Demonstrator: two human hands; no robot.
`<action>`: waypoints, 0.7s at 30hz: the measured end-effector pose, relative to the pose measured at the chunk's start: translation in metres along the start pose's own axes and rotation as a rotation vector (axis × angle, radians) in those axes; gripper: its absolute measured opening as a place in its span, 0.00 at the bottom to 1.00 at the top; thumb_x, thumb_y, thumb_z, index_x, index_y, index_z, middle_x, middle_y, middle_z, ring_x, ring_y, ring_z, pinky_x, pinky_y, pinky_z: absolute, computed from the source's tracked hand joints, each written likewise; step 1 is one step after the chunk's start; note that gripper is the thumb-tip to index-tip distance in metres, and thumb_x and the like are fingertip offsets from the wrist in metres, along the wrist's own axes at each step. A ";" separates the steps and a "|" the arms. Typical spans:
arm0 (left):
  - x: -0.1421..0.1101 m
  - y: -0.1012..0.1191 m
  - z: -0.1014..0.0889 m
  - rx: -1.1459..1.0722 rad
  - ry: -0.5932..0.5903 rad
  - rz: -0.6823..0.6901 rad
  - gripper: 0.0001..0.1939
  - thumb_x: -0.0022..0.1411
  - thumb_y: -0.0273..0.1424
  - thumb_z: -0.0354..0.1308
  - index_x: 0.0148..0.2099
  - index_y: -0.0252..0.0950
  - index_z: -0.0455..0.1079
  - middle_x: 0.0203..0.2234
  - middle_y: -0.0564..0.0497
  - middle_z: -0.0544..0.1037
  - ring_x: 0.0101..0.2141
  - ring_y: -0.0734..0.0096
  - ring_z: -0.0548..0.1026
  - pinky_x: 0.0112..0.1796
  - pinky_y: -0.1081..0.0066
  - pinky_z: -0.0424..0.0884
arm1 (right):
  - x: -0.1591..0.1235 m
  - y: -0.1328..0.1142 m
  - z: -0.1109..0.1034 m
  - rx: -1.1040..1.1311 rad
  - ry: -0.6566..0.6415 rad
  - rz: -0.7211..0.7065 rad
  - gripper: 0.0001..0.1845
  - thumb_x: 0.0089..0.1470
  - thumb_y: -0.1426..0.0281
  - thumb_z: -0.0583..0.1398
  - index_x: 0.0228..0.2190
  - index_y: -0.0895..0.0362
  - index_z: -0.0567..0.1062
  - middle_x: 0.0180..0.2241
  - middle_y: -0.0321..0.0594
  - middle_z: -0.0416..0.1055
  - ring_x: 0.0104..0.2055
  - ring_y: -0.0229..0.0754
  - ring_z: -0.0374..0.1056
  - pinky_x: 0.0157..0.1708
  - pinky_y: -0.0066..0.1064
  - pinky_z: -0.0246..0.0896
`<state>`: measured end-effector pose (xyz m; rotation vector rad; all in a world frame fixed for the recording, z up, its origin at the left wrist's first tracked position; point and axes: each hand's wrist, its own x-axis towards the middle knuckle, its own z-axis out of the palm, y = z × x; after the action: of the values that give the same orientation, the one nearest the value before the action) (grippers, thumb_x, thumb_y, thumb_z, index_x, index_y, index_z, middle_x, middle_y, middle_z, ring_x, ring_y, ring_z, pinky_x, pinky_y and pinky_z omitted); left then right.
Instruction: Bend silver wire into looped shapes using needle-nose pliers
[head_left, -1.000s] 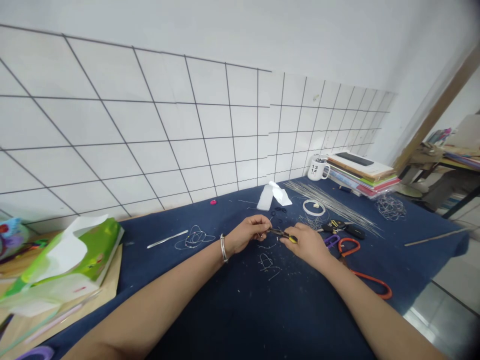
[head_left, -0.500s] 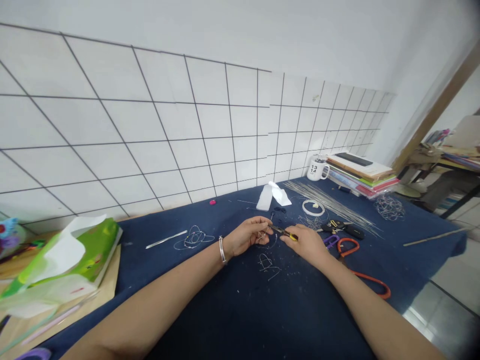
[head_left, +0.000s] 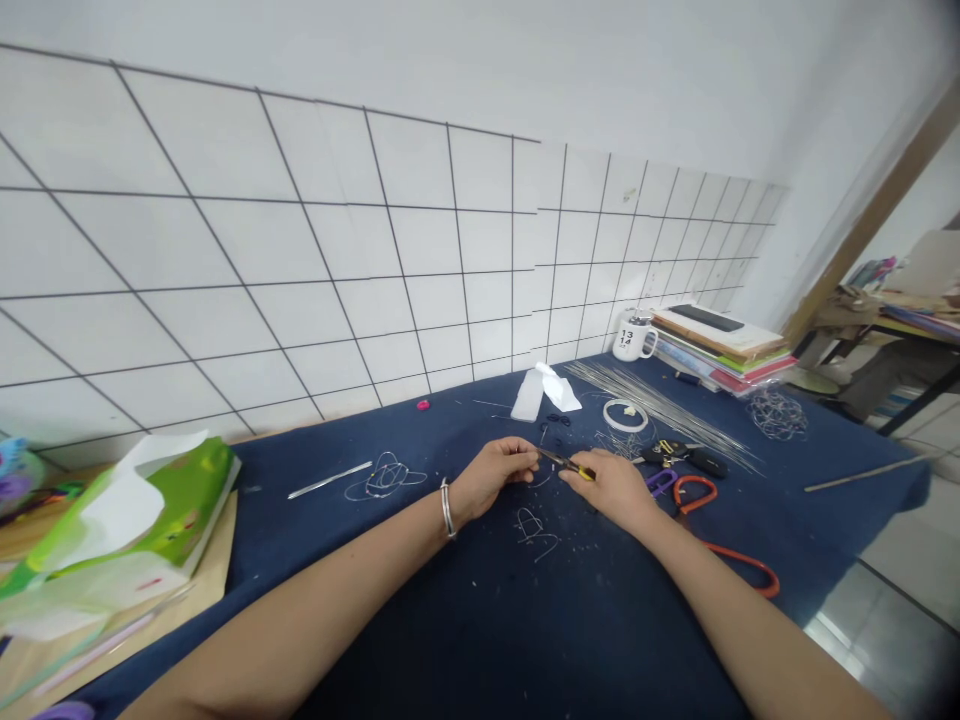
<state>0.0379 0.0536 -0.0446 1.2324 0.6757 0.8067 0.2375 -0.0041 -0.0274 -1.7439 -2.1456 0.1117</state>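
The right hand (head_left: 611, 487) has its grip wrapped round the pliers (head_left: 583, 471), their nose at the left hand (head_left: 495, 475), whose grip pinches a wire (head_left: 551, 474) (details too small to tell) above the table (head_left: 450, 630).

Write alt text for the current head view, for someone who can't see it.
The right hand holds black-and-yellow pliers, their tips at the left hand, above a dark blue cloth. Around them lie thin metal rods, an orange-handled tool and, farther back, a white mug.
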 end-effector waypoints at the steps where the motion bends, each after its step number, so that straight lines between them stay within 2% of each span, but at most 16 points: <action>1: 0.000 0.000 0.000 0.011 0.007 0.002 0.10 0.51 0.32 0.59 0.33 0.31 0.68 0.26 0.50 0.72 0.24 0.80 0.68 0.29 0.76 0.62 | 0.000 0.000 0.000 0.003 -0.001 -0.007 0.16 0.53 0.56 0.51 0.26 0.53 0.70 0.25 0.35 0.65 0.29 0.36 0.62 0.27 0.24 0.47; 7: 0.002 0.001 -0.002 0.122 0.008 0.064 0.10 0.52 0.34 0.58 0.31 0.31 0.69 0.27 0.50 0.72 0.26 0.78 0.67 0.33 0.73 0.63 | 0.001 0.003 0.000 0.017 -0.010 -0.028 0.16 0.53 0.56 0.51 0.25 0.53 0.69 0.25 0.35 0.65 0.29 0.36 0.62 0.28 0.24 0.49; 12: 0.002 0.003 -0.003 0.143 -0.010 0.080 0.08 0.52 0.33 0.56 0.31 0.31 0.69 0.25 0.52 0.71 0.26 0.78 0.66 0.32 0.74 0.62 | 0.003 0.006 0.003 0.030 -0.016 -0.064 0.16 0.53 0.56 0.51 0.27 0.53 0.70 0.24 0.35 0.64 0.29 0.36 0.61 0.29 0.25 0.50; 21: 0.005 0.005 -0.011 0.158 -0.058 0.045 0.07 0.51 0.31 0.56 0.29 0.31 0.69 0.24 0.52 0.69 0.25 0.78 0.65 0.30 0.74 0.61 | 0.004 0.011 0.000 -0.127 0.107 -0.203 0.14 0.52 0.58 0.54 0.36 0.52 0.72 0.31 0.41 0.64 0.36 0.42 0.59 0.35 0.31 0.53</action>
<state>0.0309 0.0641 -0.0420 1.4133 0.6762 0.7625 0.2474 0.0025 -0.0297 -1.5473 -2.2785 -0.1710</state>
